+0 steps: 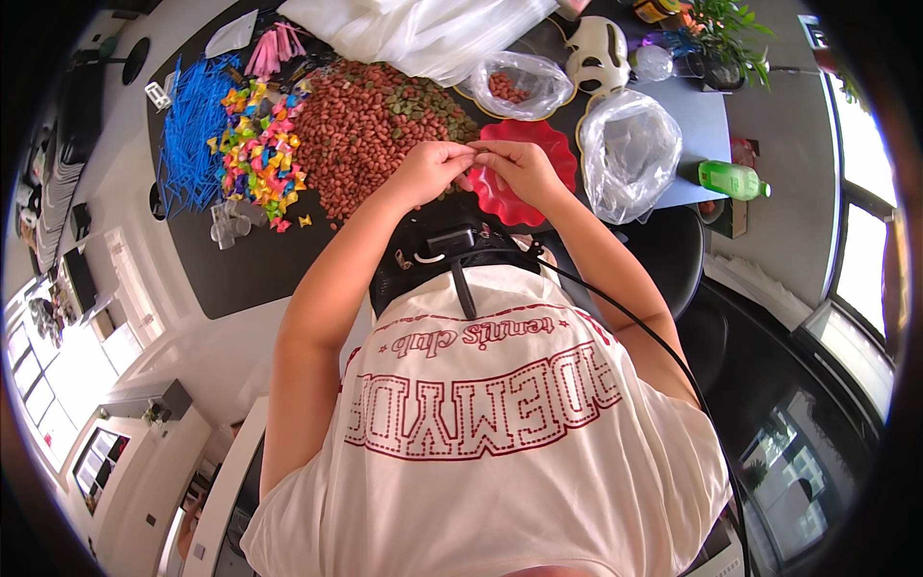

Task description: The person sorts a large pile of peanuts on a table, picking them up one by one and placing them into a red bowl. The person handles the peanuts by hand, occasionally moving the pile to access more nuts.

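Observation:
My left hand [435, 170] and my right hand [520, 170] meet at the fingertips, over the left edge of a red scalloped dish [555, 155]. The fingers pinch together at one spot; whatever is between them is too small or too hidden to tell. Just beyond and left of my hands lies a large heap of reddish-brown peanuts [353, 122], with green seeds or kernels [425, 104] mixed in at its right side. Colourful folded paper stars [263, 151] lie against the heap's left side, beside a pile of blue thin sticks or ties [191, 130].
Right of the heap stand a plastic-lined bowl holding some peanuts [533, 97] and another clear-lined container [627, 159]. White plastic sheeting [425, 29] covers the far side. A white mask-like object [598, 54], a green bottle [732, 180] and clear plastic cups [229, 225] are around. A black cable crosses my lap.

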`<state>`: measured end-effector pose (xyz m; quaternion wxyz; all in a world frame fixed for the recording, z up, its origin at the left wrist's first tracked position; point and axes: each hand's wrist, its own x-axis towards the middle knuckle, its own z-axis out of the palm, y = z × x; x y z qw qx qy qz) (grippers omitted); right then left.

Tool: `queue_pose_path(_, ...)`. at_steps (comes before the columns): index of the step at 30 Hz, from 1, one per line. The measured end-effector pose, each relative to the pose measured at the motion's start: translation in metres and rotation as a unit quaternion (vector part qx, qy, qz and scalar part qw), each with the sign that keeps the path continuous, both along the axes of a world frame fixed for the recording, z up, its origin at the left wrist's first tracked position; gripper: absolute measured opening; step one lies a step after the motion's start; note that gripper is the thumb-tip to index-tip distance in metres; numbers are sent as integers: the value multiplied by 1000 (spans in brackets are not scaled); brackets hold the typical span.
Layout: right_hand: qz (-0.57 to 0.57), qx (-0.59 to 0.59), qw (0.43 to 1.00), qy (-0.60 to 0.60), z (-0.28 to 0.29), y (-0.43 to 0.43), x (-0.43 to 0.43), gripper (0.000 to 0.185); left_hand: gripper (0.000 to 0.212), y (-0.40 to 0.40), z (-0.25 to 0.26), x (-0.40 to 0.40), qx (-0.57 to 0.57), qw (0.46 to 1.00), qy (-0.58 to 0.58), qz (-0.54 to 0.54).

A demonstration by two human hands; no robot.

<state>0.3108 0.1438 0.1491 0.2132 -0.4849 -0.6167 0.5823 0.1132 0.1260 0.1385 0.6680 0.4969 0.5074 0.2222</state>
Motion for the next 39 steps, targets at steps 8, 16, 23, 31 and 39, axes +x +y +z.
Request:
queue_pose_path(8,-227,79,937,-254,-28,32,123,24,26,-18,-53,-55,91,988,107,69)
queue_pose_path(16,-220,15,897,-384,-57,30,190,30,25,-12,-59,-97,197,924,323,50)
queue_pose_path(23,-211,-18,883,-418,-53,34,180,37,23,26,-70,-85,389,822,410,-66)
queue_pose_path(31,-299,9,907,-297,-36,34,174,40,44,80,-70,-36,366,754,472,-274)
queue_pose_path(39,-299,15,928,-221,-22,34,152,32,51,114,-67,-25,300,704,600,-234)
